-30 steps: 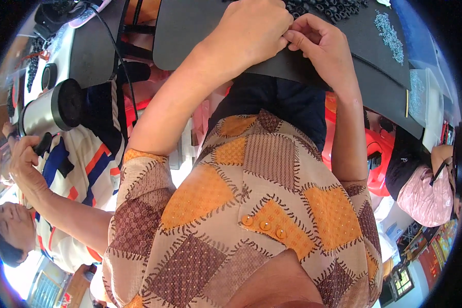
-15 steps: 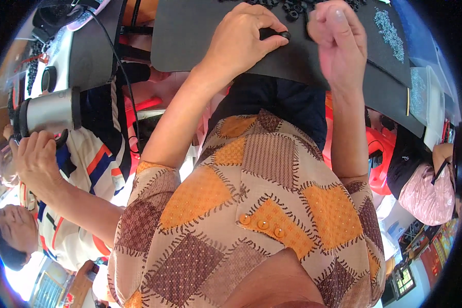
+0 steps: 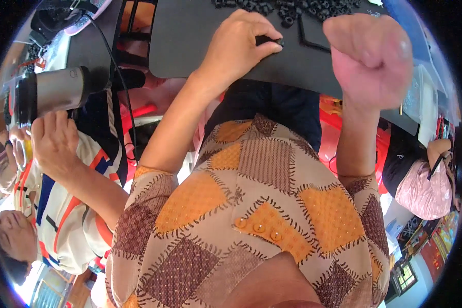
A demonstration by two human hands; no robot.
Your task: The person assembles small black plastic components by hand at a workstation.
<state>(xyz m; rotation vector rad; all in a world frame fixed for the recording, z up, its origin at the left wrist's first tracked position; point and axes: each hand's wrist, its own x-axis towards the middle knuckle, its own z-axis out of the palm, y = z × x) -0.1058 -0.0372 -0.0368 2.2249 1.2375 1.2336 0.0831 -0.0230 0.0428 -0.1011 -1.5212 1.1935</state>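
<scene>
Left hand pinches a small black tube on the dark worktop; right hand hovers clenched, near scattered black rings.

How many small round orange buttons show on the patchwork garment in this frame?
3: the buttons sit in a short slanted row on an orange patch at the garment's middle, below the left hand and right hand. Folds may hide others.

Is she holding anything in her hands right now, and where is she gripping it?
The left hand pinches the near end of a thin black strip lying on the dark table. The right hand is fisted; contents can't be told.
</scene>
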